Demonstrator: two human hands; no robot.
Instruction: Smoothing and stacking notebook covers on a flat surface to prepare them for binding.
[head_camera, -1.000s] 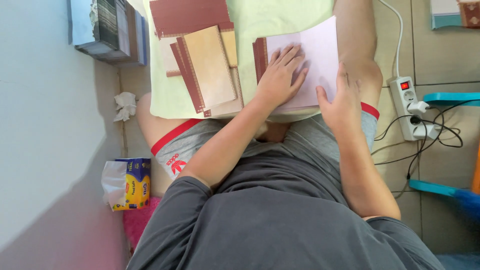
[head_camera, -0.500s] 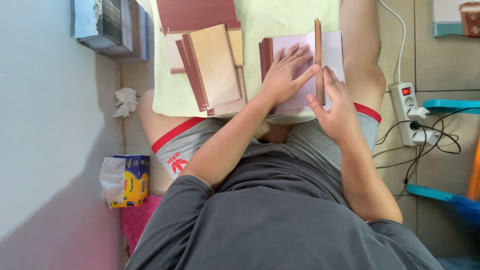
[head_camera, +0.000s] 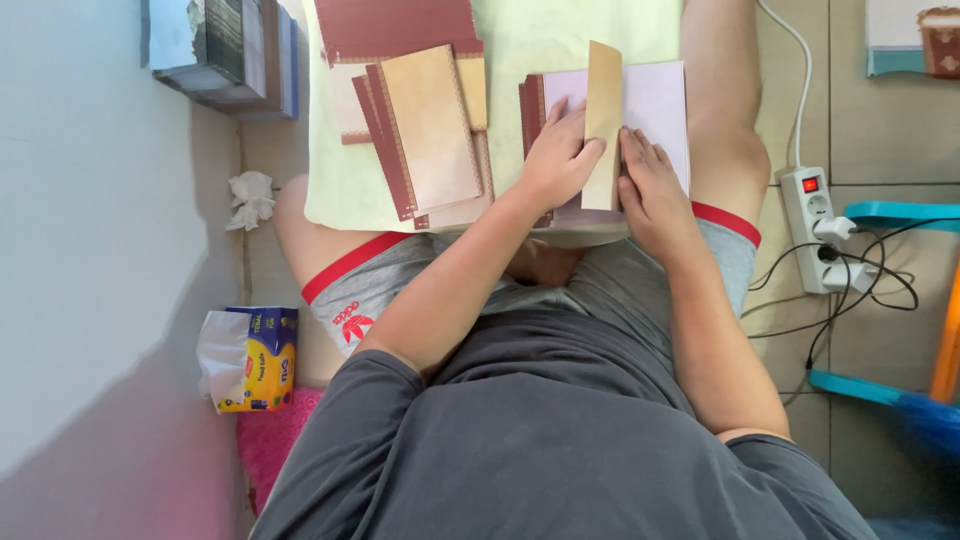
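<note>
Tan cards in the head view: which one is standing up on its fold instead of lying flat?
The narrow tan card between the left hand and right hand; the tan card on the left stack lies flat.
</note>
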